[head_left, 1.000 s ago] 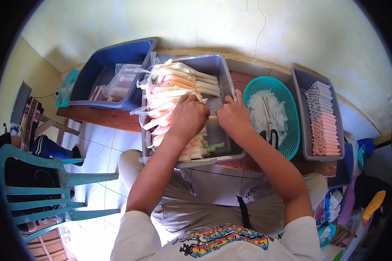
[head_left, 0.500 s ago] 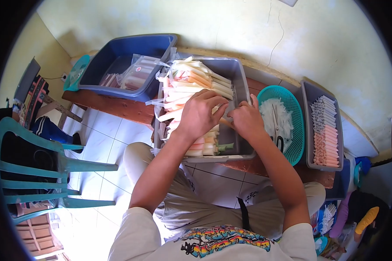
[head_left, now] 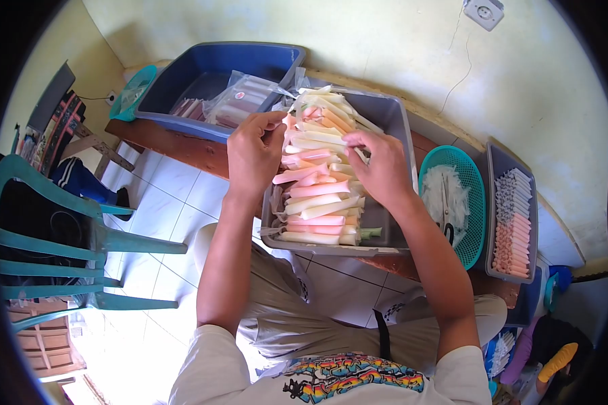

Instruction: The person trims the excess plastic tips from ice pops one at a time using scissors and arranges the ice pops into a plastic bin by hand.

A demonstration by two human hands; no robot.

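Rows of filled plastic ice pops (head_left: 321, 202), cream, pink and orange, lie piled in a grey tub (head_left: 404, 145) in front of me. My left hand (head_left: 253, 152) is over the tub's left edge, its thumb and fingers pinched at the left end of an ice pop (head_left: 317, 133). On the other side, my right hand (head_left: 383, 165) is closed in a pinch near the right end of that same row. The fingertips partly hide exactly what each hand grips.
Right of the tub stands a teal basket (head_left: 476, 189) with clear plastic bags (head_left: 456, 202) and scissors (head_left: 445, 206). Beyond it, another grey tub (head_left: 494, 158) holds patterned tubes. At left are a blue tub (head_left: 213, 54) with packed bags and a green chair (head_left: 51, 250). A person's yellow sleeve (head_left: 559, 361) shows lower right.
My hands were close together over the tub's right part; they have parted, the left moving left and up, the right slightly up. The view has shifted, so the tubs appear further right.
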